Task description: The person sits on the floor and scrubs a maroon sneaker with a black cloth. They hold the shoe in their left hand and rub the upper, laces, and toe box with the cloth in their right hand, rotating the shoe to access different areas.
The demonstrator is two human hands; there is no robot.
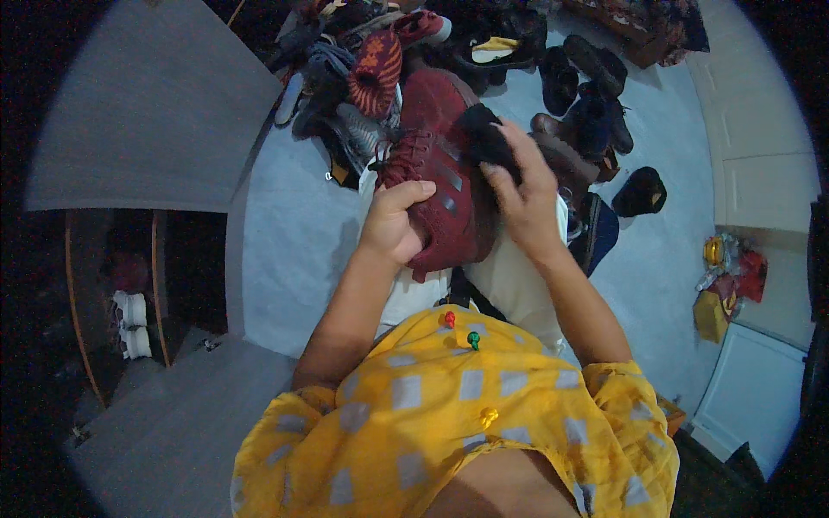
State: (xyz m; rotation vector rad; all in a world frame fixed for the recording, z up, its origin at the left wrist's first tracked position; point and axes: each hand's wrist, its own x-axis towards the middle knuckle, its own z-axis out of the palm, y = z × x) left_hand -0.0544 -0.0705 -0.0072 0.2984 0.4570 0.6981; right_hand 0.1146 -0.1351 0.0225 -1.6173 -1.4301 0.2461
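My left hand (390, 226) grips a dark red lace-up sneaker (451, 203) by its heel end, with the thumb over the collar. Two small dark stripes mark the sneaker's side, and its toe points away from me. In my right hand (528, 197) is a small black pad (490, 142), pinched between thumb and fingers against the sneaker's right side near the front. Whether the pad is a brush or a folded cloth cannot be made out. Just beyond the toe lies a red-and-orange patterned shoe (376, 73).
Shoes pile up at the far side, with a single black shoe (640, 192) on the pale floor (294, 250) at right. A grey cabinet (147, 112) stands at left, white shoes (131, 324) on its lower shelf. White cupboards (764, 186) and colourful packets (730, 276) are at right.
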